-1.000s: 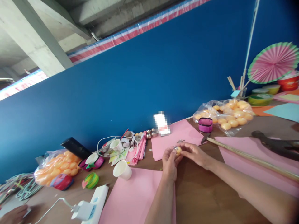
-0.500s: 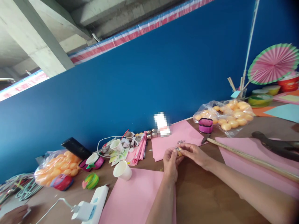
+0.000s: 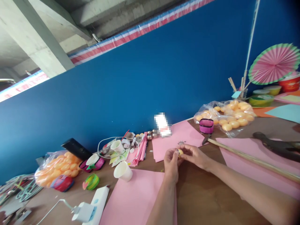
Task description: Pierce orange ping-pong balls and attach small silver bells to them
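Note:
My left hand (image 3: pixel 170 162) and my right hand (image 3: pixel 195 155) meet above the brown table (image 3: pixel 206 197), both pinching one small orange ball (image 3: pixel 180 152) between their fingertips. The ball is mostly covered by my fingers. A pink paper sheet (image 3: pixel 174 139) lies just behind my hands, with a few tiny metal bits (image 3: pixel 181 142) on it. Another pink sheet (image 3: pixel 133 200) lies under my left forearm.
A clear bag of orange balls (image 3: pixel 228 117) sits at the back right beside a pink tape roll (image 3: pixel 206 125); another bag (image 3: pixel 56 167) lies left. Paper cups (image 3: pixel 123 171), a power strip (image 3: pixel 97 201), a long wooden stick (image 3: pixel 253 161), a dark tool (image 3: pixel 275 145) and a paper fan (image 3: pixel 274 64) surround them.
My fingers have shifted slightly on the ball. Another person's hand at the lower left edge has slipped almost out of view.

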`<state>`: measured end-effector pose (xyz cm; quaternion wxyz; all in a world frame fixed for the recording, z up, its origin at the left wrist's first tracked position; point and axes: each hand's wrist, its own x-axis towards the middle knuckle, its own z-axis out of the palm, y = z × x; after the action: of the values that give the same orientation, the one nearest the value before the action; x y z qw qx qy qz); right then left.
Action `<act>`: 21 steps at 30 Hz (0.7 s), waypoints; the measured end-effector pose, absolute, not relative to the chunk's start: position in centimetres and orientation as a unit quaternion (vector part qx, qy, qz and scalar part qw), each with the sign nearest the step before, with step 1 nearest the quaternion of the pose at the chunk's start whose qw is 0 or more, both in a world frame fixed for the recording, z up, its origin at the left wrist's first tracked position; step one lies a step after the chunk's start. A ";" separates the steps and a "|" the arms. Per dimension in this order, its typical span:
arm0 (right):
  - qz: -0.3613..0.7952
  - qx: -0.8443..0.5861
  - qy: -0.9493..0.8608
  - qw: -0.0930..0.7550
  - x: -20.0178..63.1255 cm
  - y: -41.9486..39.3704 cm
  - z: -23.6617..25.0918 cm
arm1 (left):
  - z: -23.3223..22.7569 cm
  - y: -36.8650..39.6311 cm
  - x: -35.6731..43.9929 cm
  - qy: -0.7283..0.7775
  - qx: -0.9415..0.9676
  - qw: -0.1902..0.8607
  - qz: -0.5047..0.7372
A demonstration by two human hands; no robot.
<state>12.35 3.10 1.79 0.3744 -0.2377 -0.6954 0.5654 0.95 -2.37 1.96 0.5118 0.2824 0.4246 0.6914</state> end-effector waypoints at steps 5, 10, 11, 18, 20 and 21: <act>0.556 -0.230 -0.694 0.395 12.4 3.1 2.1 | 1.9 -2.5 0.9 0.393 0.301 0.527 0.691; 0.553 -0.230 -0.694 0.401 12.4 3.3 2.0 | 2.2 -2.6 0.9 0.392 0.308 0.528 0.687; 0.556 -0.230 -0.692 0.399 12.4 3.3 1.9 | 2.2 -2.6 0.9 0.391 0.309 0.528 0.687; 0.527 -0.251 -0.706 0.400 12.3 3.2 1.8 | 2.1 -2.5 1.0 0.402 0.305 0.524 0.686; 0.512 -0.267 -0.711 0.401 12.3 3.3 1.8 | 2.0 -2.4 0.9 0.410 0.298 0.518 0.689; 0.498 -0.279 -0.714 0.405 12.4 3.3 1.8 | 1.9 -2.3 0.9 0.411 0.293 0.515 0.693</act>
<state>12.41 3.32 1.77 0.4049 -0.2790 -0.7141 0.4983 0.92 -2.30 1.86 0.5148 0.2925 0.4115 0.6929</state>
